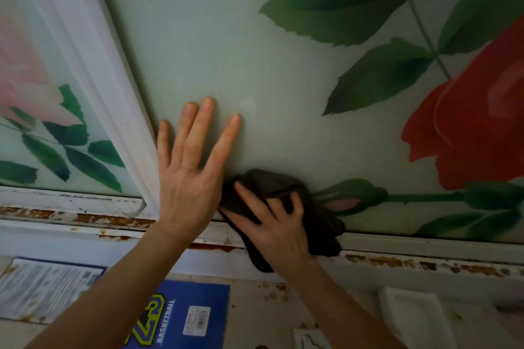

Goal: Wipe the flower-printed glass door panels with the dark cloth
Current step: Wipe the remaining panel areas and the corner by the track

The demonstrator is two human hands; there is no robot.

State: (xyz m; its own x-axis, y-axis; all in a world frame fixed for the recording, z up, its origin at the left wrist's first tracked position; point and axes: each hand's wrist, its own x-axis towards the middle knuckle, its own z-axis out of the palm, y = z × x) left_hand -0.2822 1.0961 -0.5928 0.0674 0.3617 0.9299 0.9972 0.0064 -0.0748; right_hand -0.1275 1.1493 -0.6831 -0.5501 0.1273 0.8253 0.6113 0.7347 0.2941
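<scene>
The glass door panel [255, 51] fills most of the view, pale green with printed leaves and a red rose at the right. A second panel [34, 110] with a pink flower lies at the left, past a white frame strip [93, 71]. My left hand [190, 176] lies flat on the glass near the panel's lower left corner, fingers straight and spread. Just right of it my right hand [275, 227] presses the bunched dark cloth [320, 224] against the bottom edge of the glass, fingers spread over it.
A white bottom rail [425, 261] with rust patches and peeling paint runs under both panels. Below it on the floor lie a blue printed sheet [181, 317], a grey printed paper [45, 289] at the left and a white object [411, 309] at the right.
</scene>
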